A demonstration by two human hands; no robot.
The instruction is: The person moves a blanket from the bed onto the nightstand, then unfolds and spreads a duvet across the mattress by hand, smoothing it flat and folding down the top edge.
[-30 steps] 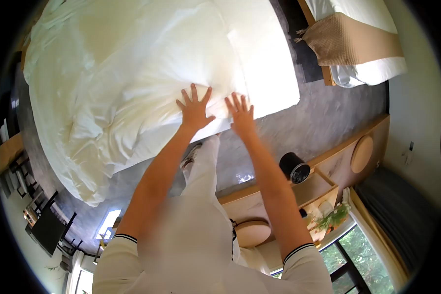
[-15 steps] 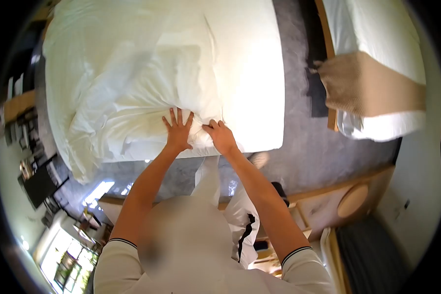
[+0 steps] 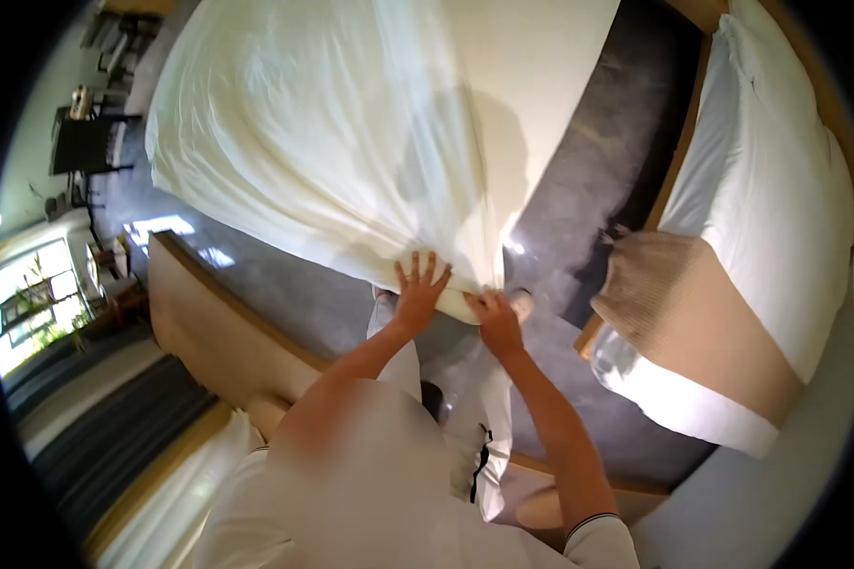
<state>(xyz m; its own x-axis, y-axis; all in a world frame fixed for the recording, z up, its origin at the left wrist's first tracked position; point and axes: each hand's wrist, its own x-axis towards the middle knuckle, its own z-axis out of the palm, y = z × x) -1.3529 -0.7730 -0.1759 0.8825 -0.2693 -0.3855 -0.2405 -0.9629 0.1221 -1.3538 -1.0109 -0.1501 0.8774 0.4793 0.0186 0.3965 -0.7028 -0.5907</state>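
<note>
Under the left grip (image 3: 421, 286), near a corner of the bed (image 3: 550, 85), lies the white cover (image 3: 304, 133). It spreads away beyond both grips, broad and lightly wrinkled on the left grip's side, and its folds draw together towards the right grip (image 3: 480, 302) at the corner.

The left grip is wide, palm down, its fingers fanned out and pressing on the cover close to its near edge. The right grip is narrow, its fingers curled onto the gathered edge of the cover, which it holds just beside the left grip; the two are near each other but apart.

Just right of the right grip, a shoe (image 3: 520, 303) stands on the grey floor (image 3: 598, 142). Well to the right of both grips is a second bed (image 3: 778, 180) with white bedding, a tan throw (image 3: 683, 303) lying across it. Well to the left of the grips and nearer the body, a wooden panel (image 3: 223, 318) stands on the floor.
</note>
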